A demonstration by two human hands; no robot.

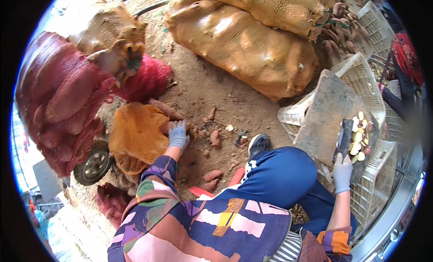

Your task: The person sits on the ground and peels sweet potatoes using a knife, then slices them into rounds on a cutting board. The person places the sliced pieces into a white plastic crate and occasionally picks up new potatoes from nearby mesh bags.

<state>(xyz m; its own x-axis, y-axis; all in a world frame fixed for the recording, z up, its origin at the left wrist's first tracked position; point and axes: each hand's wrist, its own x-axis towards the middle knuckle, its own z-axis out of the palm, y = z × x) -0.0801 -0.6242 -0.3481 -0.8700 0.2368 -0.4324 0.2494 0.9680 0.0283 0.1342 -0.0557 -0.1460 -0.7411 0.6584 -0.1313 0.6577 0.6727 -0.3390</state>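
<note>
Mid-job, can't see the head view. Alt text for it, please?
A gloved right hand holds a dark, wide-bladed knife on a worn board, beside pale cut pieces. The gloved left hand touches a reddish tuber by an orange mesh sack. Bulging mesh sacks lie beyond on dirt ground.

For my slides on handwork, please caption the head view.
Gloved left hand at a reddish tuber by an orange sack; gloved right hand holding a dark knife beside cut pieces.
</note>
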